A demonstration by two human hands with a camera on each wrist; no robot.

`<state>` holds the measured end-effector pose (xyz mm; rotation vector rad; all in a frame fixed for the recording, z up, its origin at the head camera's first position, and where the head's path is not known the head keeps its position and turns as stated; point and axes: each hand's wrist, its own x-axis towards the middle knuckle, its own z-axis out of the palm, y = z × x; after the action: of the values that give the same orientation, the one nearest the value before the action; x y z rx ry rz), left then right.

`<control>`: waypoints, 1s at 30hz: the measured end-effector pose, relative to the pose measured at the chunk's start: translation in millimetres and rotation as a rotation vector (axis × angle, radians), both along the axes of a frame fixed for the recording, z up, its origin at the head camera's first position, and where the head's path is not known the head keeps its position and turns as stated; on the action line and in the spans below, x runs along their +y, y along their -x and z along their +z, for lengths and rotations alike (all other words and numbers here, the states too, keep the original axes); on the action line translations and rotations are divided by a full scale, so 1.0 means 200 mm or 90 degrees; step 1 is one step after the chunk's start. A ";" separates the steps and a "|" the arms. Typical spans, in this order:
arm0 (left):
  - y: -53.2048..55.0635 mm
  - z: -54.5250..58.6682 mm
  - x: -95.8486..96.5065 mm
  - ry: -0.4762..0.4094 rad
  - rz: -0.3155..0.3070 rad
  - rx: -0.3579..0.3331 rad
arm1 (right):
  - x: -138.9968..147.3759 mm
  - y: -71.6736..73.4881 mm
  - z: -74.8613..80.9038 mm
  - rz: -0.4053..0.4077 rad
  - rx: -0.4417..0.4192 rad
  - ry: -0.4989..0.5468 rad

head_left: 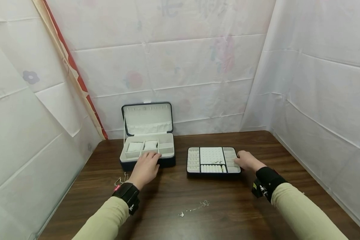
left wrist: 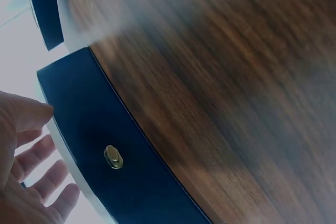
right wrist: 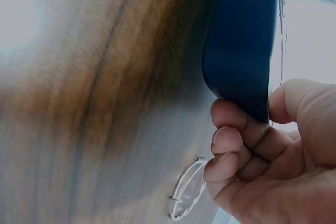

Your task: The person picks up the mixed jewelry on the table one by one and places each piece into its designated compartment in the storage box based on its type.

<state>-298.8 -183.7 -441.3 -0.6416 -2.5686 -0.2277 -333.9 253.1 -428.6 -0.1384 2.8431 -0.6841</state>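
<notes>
Box [head_left: 168, 162] left of tray [head_left: 213, 175] on table [head_left: 243, 213], necklace [head_left: 204, 203] in front.

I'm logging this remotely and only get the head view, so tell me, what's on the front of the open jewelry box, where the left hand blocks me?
Observer: A small gold-coloured clasp on the dark blue wall of the jewelry box.
Operator: Where are the fingers of the right hand?
Observer: Curled at the lower edge of the tray's end.
Operator: Anything near that hand?
Observer: A pale loop, perhaps a bracelet, on the table.
</notes>
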 end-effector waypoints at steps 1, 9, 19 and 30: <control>0.00 0.00 0.00 0.001 0.001 -0.002 | 0.00 0.01 0.00 0.001 -0.001 0.005; 0.02 0.01 -0.01 0.014 0.020 -0.021 | -0.01 0.07 0.00 0.012 0.008 -0.020; 0.06 0.01 0.00 0.035 0.036 -0.045 | -0.04 0.11 -0.02 -0.019 0.026 -0.095; 0.10 -0.04 -0.03 0.075 0.047 -0.066 | -0.06 0.11 -0.05 -0.010 0.041 -0.134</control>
<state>-319.1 -189.5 -449.0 -0.5899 -2.7161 -0.0877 -356.4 241.2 -438.9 -0.1059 2.9574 -0.3865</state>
